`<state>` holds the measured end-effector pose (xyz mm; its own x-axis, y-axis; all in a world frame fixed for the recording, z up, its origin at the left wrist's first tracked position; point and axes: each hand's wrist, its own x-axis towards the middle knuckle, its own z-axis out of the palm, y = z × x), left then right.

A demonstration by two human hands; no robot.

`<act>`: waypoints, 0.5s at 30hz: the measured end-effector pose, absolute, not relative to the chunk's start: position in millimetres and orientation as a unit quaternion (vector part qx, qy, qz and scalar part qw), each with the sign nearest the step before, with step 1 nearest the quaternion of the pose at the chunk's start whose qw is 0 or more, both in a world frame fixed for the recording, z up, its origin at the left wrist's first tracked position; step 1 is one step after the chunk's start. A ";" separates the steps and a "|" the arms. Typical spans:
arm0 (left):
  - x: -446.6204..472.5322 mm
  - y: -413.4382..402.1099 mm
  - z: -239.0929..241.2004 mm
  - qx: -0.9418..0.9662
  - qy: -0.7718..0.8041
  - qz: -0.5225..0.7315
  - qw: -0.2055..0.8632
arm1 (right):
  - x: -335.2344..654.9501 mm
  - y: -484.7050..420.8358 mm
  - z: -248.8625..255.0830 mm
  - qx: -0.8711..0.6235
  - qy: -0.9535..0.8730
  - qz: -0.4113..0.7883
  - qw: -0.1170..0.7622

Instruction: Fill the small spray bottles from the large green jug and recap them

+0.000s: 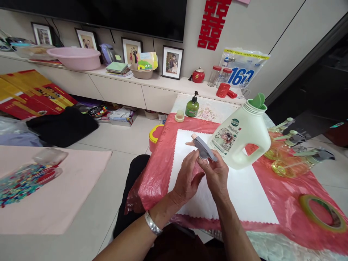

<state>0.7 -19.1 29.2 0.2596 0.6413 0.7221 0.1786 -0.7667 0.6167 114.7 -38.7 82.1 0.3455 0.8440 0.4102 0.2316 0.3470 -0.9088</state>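
My left hand and my right hand meet over a white cloth on a low table covered in red plastic. Both hands are closed on a grey spray trigger head, its nozzle pointing away to the upper left. What lies under the head is hidden by my fingers. A pale green detergent jug with an open neck and a green funnel stands just right of my hands, tilted a little. My left wrist wears a silver bangle.
Three yellowish spray bottles lie at the table's right. A tape roll rests near the front right corner. A green pump bottle and a small cap stand at the far edge. A pink sheet with beads lies on the floor, left.
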 end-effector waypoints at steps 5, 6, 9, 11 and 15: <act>0.5 -20.1 34.2 0.756 0.261 0.559 0.219 | 113.0 -37.1 84.8 -0.530 -0.529 0.219 0.626; 0.4 -20.0 34.9 0.754 0.260 0.559 0.227 | 112.3 -37.4 85.1 -0.532 -0.530 0.216 0.625; -0.1 -19.6 35.6 0.751 0.257 0.554 0.250 | 111.8 -40.5 84.5 -0.536 -0.534 0.215 0.618; -0.5 -19.7 34.8 0.747 0.259 0.556 0.256 | 113.3 -44.1 83.2 -0.535 -0.544 0.221 0.608; -0.7 -20.5 32.3 0.744 0.259 0.562 0.251 | 118.5 -49.9 84.2 -0.525 -0.574 0.234 0.584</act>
<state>-0.7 -20.5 32.3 0.2329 0.6685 0.7063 0.1028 -0.7392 0.6656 118.5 -49.9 84.2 0.2321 0.8757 0.4235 0.3285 0.3392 -0.8815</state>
